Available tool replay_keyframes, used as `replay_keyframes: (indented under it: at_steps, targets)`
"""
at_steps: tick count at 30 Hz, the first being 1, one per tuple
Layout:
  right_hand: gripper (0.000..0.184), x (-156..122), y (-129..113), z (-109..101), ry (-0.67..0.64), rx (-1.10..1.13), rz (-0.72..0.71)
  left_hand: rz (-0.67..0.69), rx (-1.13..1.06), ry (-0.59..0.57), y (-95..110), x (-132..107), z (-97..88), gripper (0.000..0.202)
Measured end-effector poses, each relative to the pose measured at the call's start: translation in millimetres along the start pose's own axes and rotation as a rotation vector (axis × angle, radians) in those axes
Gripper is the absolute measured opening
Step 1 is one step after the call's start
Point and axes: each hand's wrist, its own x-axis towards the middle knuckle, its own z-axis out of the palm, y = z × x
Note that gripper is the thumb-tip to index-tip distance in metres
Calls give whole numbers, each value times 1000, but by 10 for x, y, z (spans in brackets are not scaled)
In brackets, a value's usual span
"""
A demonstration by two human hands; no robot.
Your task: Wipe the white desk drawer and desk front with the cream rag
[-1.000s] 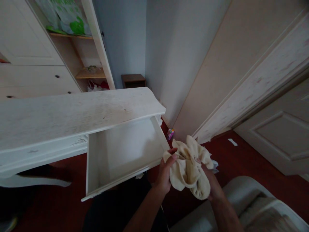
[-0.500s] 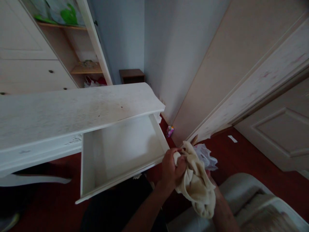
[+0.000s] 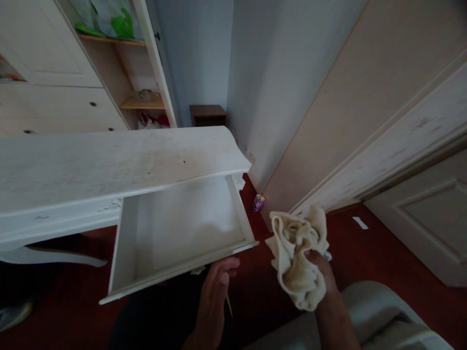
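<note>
A crumpled cream cloth (image 3: 297, 257) is bunched in my right hand (image 3: 323, 272), whose thumb presses into its folds. The other fingers are hidden behind the cloth. My left hand (image 3: 215, 291) holds nothing, its fingers stretched out just below the front edge of the pulled-out drawer (image 3: 182, 228). Whether the fingertips touch the drawer front I cannot tell. The drawer's white inside is bare, and it sticks out from a white table (image 3: 146, 160) with dark smudges on its top.
Behind the table stands a white cabinet (image 3: 83, 63) with open shelves holding bags. A small brown cabinet (image 3: 207, 114) is in the corner. On the red floor lie a pink box (image 3: 258, 202) and a white slip (image 3: 360, 222). A pale upholstered seat (image 3: 372, 301) is at lower right.
My left hand has let go of the cloth and moved left toward the drawer front. The cloth now stays in my right hand alone, bunched and raised slightly.
</note>
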Motion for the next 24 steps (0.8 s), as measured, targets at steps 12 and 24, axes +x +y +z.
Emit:
replay_keyframes:
  at_steps: [12, 24]
  targets:
    - [30, 820, 205, 487, 11, 247, -47, -562, -503, 357, -543, 206, -757, 31]
    - [46, 1342, 249, 654, 0, 315, -138, -615, -384, 400, -359, 308, -744, 4]
